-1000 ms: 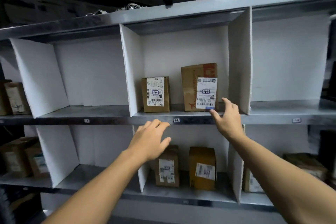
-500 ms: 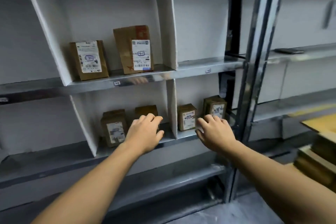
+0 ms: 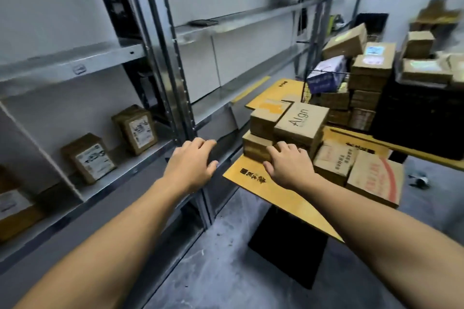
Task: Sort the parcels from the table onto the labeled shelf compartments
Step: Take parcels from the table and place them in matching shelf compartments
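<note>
Several brown cardboard parcels are stacked on the yellow table [image 3: 253,184] at the right; the top one reads "Align" [image 3: 301,120]. My right hand [image 3: 287,164] hovers with loosely spread fingers over the table's front corner, its fingertips at a low parcel [image 3: 256,148] in the stack, holding nothing. My left hand [image 3: 192,163] hangs in the air with relaxed fingers in front of the metal shelf post, empty. On the shelf [image 3: 120,170] at the left stand two labelled parcels [image 3: 89,158] [image 3: 136,129] upright in a compartment.
A metal shelf upright [image 3: 175,78] stands between the shelf unit and the table. More stacked boxes [image 3: 369,68] and a wire basket [image 3: 324,83] fill the back right. A black table base [image 3: 288,241] stands on grey concrete floor. Another labelled parcel [image 3: 15,206] sits at the far left.
My view has swung right from the shelf compartments to the table of parcels. Both hands have come away from the shelf, the right one reaching the stack.
</note>
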Motion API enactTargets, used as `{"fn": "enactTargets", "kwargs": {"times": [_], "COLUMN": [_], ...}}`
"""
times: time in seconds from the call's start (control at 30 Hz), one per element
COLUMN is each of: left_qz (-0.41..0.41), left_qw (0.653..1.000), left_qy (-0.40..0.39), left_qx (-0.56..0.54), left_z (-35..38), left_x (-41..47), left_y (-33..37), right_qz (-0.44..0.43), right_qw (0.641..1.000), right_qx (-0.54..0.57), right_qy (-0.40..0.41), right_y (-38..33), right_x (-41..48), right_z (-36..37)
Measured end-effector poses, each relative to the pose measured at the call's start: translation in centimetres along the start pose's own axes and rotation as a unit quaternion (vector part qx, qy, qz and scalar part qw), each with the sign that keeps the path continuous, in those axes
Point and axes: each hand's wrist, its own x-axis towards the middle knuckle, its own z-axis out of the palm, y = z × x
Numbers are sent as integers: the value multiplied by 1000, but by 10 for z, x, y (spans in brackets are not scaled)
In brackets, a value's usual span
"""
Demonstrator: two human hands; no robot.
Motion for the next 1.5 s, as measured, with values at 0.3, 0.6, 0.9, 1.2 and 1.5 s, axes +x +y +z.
{"fn": "enactTargets", "kwargs": {"times": [0.3,0.6,0.9,1.2,1.5], "left_qz": [102,98,34,-8,70], "left_qw": [993,994,996,942,909], "left_qy": [-6,-31,-57,-65,32], "left_qx": [-65,-43,-61,-330,-410], "left_z": [77,127,165,185,168], "left_x": [129,225,267,252,216], "left_y": [148,199,183,182,199], "right_qz": [149,138,194,314,336], "right_qw": [989,989,966,839,752], "right_qx": [11,44,151,444,557], "right_qy": [-5,-24,-83,16,108], "right_y": [177,227,215,198,212], "right_x": [0,54,96,105,71], "right_z": [20,42,72,92,83]}}
